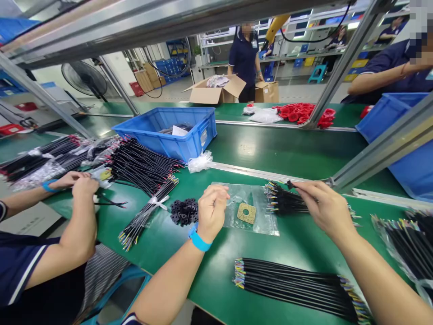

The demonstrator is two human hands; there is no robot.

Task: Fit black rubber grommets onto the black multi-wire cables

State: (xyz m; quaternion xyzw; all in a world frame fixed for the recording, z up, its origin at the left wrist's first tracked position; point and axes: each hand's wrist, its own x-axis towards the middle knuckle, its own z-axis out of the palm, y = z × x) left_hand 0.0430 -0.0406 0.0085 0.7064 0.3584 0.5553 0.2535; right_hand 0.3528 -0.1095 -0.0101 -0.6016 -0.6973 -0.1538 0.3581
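Note:
My left hand (212, 210), with a blue wristband, is closed above the left edge of a clear plastic bag (262, 221). Whatever its fingers hold, if anything, is hidden. On that bag lies a yellowish square pad (246, 213) with a round hole. Beside my left wrist sits a pile of small black parts (184, 211). My right hand (323, 207) pinches a small black part (289, 184) between thumb and forefinger, over a bundle of black cables (286, 198) with coloured wire ends. Nearer to me, more black cables (291, 284) lie side by side.
A co-worker's hands (81, 183) work at the left, near a large heap of black cables (142, 164) and a tied bundle (149, 212). Behind stand a blue bin (169, 142) and red parts (297, 113). A metal post (348, 58) rises at the right.

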